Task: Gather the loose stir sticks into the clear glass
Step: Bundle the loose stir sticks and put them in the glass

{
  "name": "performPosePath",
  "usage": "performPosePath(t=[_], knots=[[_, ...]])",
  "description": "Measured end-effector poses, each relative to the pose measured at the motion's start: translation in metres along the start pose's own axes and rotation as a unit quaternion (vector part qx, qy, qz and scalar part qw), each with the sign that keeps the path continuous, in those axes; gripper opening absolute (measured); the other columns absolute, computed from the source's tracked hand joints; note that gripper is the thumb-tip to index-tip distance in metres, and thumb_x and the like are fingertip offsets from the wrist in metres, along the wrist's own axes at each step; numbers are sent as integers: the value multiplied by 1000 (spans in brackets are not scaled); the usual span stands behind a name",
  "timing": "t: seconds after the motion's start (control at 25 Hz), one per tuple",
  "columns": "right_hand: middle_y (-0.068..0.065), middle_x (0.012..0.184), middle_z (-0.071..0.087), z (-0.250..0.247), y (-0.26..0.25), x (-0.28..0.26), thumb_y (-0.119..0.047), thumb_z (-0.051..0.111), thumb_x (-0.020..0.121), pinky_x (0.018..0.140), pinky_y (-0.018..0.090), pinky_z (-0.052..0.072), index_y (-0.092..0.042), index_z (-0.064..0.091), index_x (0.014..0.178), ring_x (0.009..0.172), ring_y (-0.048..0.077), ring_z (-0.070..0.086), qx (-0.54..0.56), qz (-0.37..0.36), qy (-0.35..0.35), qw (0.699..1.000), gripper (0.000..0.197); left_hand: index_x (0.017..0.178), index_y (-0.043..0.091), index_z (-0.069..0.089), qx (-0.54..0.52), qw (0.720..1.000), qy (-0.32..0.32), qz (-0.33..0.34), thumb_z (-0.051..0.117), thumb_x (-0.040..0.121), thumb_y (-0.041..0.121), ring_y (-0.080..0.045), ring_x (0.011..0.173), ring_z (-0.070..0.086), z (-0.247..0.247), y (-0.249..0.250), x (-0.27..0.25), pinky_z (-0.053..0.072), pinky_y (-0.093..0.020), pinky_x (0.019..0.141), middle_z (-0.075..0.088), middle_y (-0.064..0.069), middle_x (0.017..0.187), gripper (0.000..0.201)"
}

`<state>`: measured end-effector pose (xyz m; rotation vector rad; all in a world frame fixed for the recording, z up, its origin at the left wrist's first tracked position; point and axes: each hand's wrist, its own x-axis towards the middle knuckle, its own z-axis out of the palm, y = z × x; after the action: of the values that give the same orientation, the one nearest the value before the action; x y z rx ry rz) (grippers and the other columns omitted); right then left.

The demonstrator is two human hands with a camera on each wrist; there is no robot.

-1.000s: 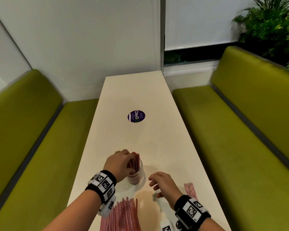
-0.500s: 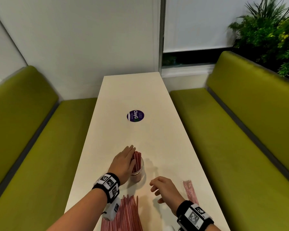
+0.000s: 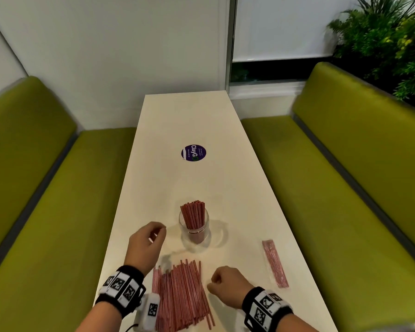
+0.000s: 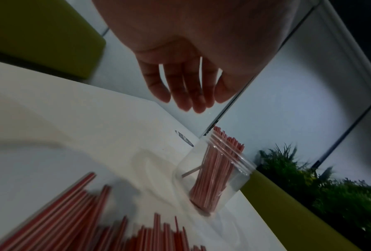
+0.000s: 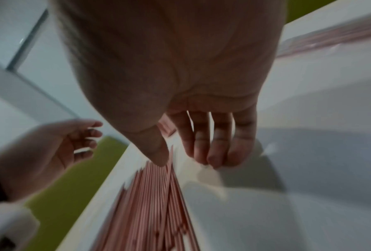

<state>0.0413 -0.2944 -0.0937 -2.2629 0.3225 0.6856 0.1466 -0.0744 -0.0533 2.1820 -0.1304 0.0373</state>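
Since the earlier frame, the left hand (image 3: 146,244) is drawing back from the clear glass (image 3: 194,228), now just left of it, fingers loosely curled and holding nothing, while the right hand (image 3: 228,283) is hovering loosely curled at the right edge of the loose stir sticks (image 3: 181,295) fanned out on the near bench (image 3: 237,188); a wrapped packet (image 3: 274,263) is lying well to the right. Seen from the left wrist, relaxed fingers (image 4: 180,88) are hanging above the upright glass (image 4: 214,176), already partly filled. Seen from the right wrist, thumb and fingertips (image 5: 214,151) are nearing the pile's (image 5: 156,203) far ends, gripping nothing. These sticks look light, thin and slippery, so pinching a bunch mid-length is likely safest.
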Motion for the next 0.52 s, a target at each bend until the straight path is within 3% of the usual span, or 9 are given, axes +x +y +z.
performPosePath(t=[0.16,0.28,0.4,0.52], knots=[[9,118,58,30,-28,5,-45,60,89,93,35,51,-11,56,118,107,26,59,-92,-29,51,994,45,78,27,70,-56,996,-24,-72,64,93,17,-20,75,66,-3,-15,-40,53,-30,68,71,-2,74,19],[11,123,55,47,-45,9,-36,59,93,95,37,49,-9,53,121,113,31,58,-131,-33,74,988,40,75,26,70,-76,993,-13,-90,65,92,15,-17,71,65,2,-24,-72,54,-36,69,71,1,72,20],[15,119,62,52,-55,11,-18,56,96,88,35,51,-6,61,112,108,32,63,-164,-25,86,982,21,75,26,70,-87,990,1,-111,66,92,16,-11,67,63,2,-31,-95,57,-38,70,71,8,74,20],[14,110,66,50,-60,10,-13,55,95,82,34,52,-10,61,96,102,32,66,-159,-13,86,983,7,77,26,72,-93,988,6,-124,66,92,18,-14,71,67,0,-36,-110,60,-40,73,72,9,75,18]])
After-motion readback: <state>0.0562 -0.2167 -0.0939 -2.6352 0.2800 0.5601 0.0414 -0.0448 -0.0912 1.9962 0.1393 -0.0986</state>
